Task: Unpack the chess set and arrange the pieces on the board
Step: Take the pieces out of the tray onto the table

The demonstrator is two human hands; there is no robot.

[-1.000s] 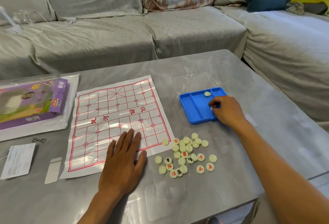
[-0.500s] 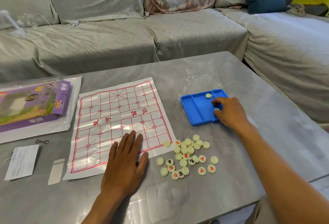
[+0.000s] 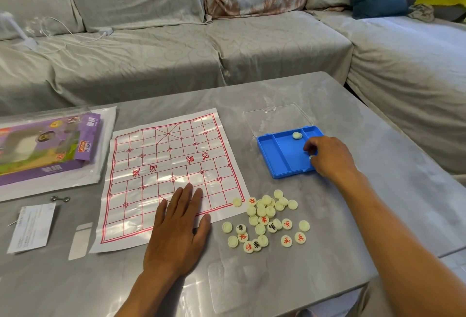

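One piece [image 3: 297, 135] lies in the blue tray [image 3: 280, 158]; right hand [image 3: 327, 156] apparently pinches another; left hand [image 3: 176, 228] flat on board [image 3: 161, 165].

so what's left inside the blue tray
One pale chess piece lies near the blue tray's far edge. The right hand pinches another at. Whatever lies under that hand is hidden.
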